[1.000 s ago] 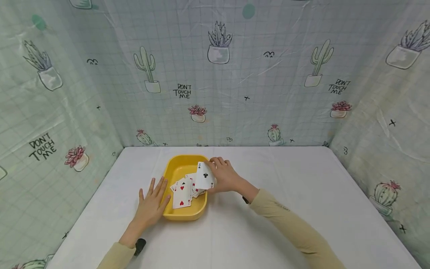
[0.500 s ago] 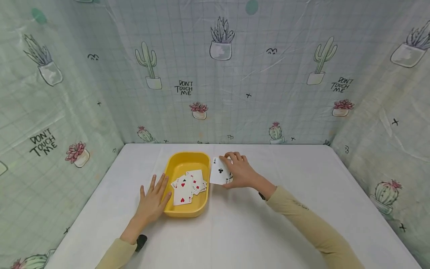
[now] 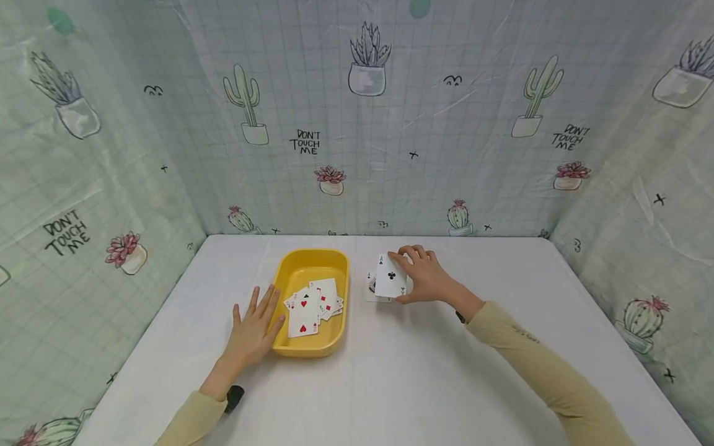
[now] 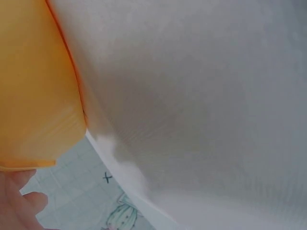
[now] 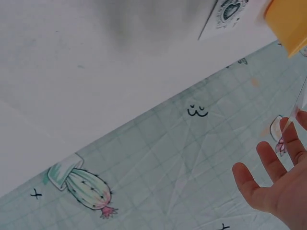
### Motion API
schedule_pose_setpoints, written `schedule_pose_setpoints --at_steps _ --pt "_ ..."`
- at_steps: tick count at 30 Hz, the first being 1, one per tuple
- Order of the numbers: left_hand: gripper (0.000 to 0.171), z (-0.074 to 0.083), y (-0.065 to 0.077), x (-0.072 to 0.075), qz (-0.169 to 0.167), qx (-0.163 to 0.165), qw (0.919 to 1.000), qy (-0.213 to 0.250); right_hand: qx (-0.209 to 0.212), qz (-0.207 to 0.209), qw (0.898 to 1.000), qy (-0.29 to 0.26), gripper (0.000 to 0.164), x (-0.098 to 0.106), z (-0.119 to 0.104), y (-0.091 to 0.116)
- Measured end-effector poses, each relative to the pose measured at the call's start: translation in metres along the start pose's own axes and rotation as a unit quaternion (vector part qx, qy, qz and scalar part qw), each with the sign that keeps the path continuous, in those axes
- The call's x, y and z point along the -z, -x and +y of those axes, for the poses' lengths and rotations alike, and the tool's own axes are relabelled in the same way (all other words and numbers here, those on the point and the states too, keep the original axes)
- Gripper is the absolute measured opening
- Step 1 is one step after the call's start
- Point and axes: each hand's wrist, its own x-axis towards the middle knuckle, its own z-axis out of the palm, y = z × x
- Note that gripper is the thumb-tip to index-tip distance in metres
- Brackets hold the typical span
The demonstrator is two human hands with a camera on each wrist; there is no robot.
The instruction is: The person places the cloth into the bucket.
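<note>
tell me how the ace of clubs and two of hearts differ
The ace of clubs bears one large black club; the two of hearts, two red hearts. The right hand holds the ace, while the two lies in the yellow tray. Both are white playing cards, faces showing.

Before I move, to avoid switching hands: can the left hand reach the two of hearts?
Probably yes: the left hand is at the tray, and the two of hearts lies uncovered.

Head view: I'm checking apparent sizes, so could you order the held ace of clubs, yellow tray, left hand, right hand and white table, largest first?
1. White table
2. Yellow tray
3. Left hand and right hand: too alike to rank
4. Ace of clubs
</note>
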Motion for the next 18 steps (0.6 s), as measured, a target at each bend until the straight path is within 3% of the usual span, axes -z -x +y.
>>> schedule_pose_setpoints --at_steps 18 --pt "0.060 -0.002 -0.002 -0.003 -0.001 0.001 1.0000 -0.004 -0.063 -0.061 0.996 0.004 0.092 -0.029 0.044 0.015"
